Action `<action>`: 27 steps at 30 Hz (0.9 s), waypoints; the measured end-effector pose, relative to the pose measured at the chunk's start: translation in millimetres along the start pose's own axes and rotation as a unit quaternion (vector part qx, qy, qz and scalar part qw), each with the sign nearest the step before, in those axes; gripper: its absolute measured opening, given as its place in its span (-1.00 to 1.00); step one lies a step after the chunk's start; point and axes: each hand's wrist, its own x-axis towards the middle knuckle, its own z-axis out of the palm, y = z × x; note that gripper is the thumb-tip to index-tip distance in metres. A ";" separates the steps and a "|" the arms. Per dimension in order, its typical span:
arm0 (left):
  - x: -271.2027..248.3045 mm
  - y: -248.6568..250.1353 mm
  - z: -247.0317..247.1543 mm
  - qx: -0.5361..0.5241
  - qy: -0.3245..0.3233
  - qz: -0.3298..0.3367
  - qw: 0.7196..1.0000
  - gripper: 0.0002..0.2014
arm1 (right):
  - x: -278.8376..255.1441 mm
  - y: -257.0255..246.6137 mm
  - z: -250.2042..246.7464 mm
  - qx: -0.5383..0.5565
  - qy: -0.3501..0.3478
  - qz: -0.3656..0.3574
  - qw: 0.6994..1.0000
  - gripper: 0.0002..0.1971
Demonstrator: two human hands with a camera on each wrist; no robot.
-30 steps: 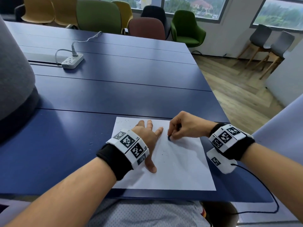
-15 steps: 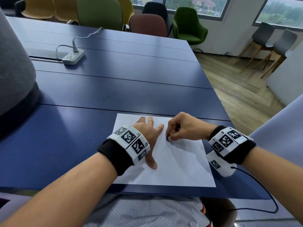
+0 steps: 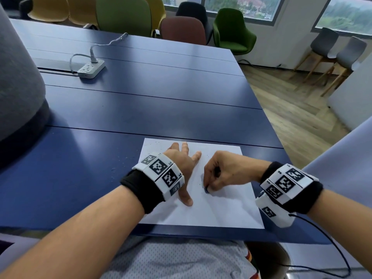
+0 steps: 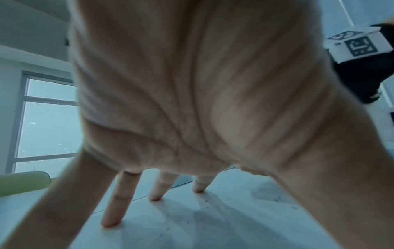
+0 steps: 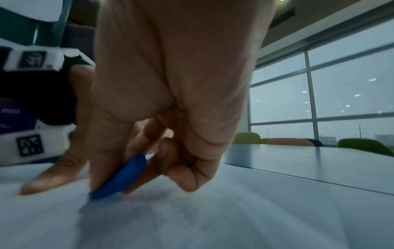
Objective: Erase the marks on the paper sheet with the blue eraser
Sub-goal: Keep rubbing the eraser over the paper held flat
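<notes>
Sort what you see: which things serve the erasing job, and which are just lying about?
In use: blue eraser pinched in the right hand; paper sheet pressed flat by the left hand.
Lying about: power strip; chairs.

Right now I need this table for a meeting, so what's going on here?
A person is rubbing marks off a paper sheet at the near edge of the blue table. The right hand pinches a blue eraser and presses its tip on the sheet. The left hand lies flat with fingers spread, holding the sheet down. Eraser crumbs dot its far corner. A power strip sits further back.
</notes>
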 end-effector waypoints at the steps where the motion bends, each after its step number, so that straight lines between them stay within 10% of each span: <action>1: 0.1 -0.1 0.4 0.000 0.001 0.000 1.000 0.42 | 3.5 2.8 -0.8 0.002 0.046 0.001 0.999 -0.92; 3: 0.5 -0.2 1.3 0.001 0.004 0.001 1.000 0.42 | 3.8 4.8 -0.3 0.015 0.083 0.002 0.996 -0.93; 7: 0.1 -0.8 -0.2 -0.004 -0.003 0.000 1.000 0.43 | -8.4 -4.8 1.2 0.000 -0.065 -0.001 0.998 -0.91; 12: -0.8 -1.3 1.9 -0.005 0.011 0.003 1.000 0.40 | 1.3 6.0 -6.7 0.010 0.060 0.012 0.998 -0.92; 16: -1.2 -1.2 1.3 -0.004 0.013 0.002 1.000 0.41 | -4.9 0.2 -7.8 0.002 -0.051 0.022 0.998 -0.90; 23: -1.5 -0.5 1.1 -0.017 0.000 -0.002 1.000 0.41 | 26.7 26.7 -36.6 0.013 0.201 0.048 0.978 -0.94; 27: 0.2 0.6 -0.5 -0.008 -0.012 -0.006 1.000 0.43 | 18.2 21.7 -31.3 0.036 0.061 0.038 0.997 -0.91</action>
